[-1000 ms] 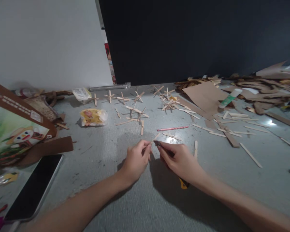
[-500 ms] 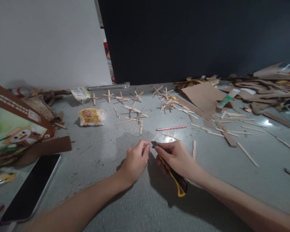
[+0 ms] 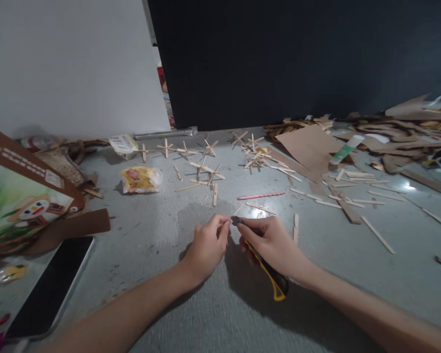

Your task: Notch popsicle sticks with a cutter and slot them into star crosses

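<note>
While the thin stick (image 3: 237,210) sits mid-frame, pinched in my left hand (image 3: 208,244), my right hand (image 3: 275,244) grips the cutter (image 3: 279,281) close by; crossed sticks (image 3: 166,147) at upper centre look assembled, and loose sticks (image 3: 378,235) at right lie uncrossed.

No word, number or brand is legible. The box (image 3: 25,189) bears a row of white characters, too blurred to decipher, along its brown band, with a white outlined mark at the band's upper left and a pale square label (image 3: 54,177) toward its lower right. The green label (image 3: 343,153) on the glue stick (image 3: 355,141) and the printing on the white packet (image 3: 123,144) are likewise unreadable.
</note>
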Tool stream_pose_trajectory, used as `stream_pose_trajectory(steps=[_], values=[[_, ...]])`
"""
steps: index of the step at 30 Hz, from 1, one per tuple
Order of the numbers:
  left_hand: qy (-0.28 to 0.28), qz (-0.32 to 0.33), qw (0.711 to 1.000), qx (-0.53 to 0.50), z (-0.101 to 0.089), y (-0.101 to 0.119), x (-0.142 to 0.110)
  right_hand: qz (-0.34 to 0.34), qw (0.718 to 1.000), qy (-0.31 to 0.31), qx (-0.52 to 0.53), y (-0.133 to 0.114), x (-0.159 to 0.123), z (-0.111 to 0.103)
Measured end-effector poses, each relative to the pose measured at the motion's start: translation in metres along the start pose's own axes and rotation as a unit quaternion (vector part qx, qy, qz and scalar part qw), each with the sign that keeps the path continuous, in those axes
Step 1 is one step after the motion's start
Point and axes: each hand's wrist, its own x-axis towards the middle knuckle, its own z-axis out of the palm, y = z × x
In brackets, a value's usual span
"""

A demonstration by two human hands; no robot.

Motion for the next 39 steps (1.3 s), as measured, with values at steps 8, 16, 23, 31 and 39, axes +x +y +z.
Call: stream_pose_trajectory(steps=[8, 16, 23, 31, 39], values=[[0.004, -0.004, 1.0, -0.008, 0.0004, -0.0006, -0.0003, 0.006, 1.0, 0.002, 0.022, -0.0003, -0.0001, -0.0017], [0.0, 0.003, 1.0, 0.001, -0.0004, 0.0013, -0.0009, -0.001, 1.0, -0.001, 0.023, 0.0009, 0.0002, -0.0003], [-0.006, 0.002, 1.0, 0.023, 0.0, -0.0001, -0.0015, -0.011, 1.0, 0.019, 0.003, 0.0027, -0.0012, 0.0021], [-0.013, 0.027, 0.998, 0.05, -0.0004, -0.003, -0.0037, -0.016, 0.999, 0.025, -0.023, 0.0068, 0.0005, 0.0042], [-0.014, 0.021, 0.998, 0.055, 0.0005, -0.0028, -0.0032, 0.009, 1.0, -0.003, 0.009, 0.0058, 0.0006, 0.0032]])
